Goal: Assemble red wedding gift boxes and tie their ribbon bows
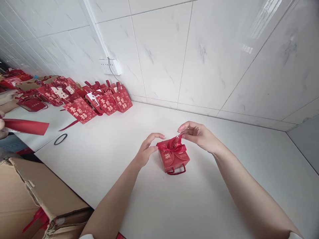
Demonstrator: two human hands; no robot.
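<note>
A small red gift box (174,161) with pale printed characters sits on the white table in front of me. A red ribbon (171,148) is tied in a bow across its top, and a red cord handle (179,172) lies against the table at its near side. My right hand (196,134) pinches the upper right part of the ribbon between thumb and fingertips. At the box's left edge, my left hand (149,149) has thumb and index finger apart, the thumb at the left end of the bow and the index finger arched above.
Several red printed gift bags (108,103) stand along the wall at the left. A black ring (60,139) lies near the table joint. Another person's hand (2,124) holds a red strip (27,126). An opened cardboard box (47,186) stands at lower left; a socket (109,67) is on the wall.
</note>
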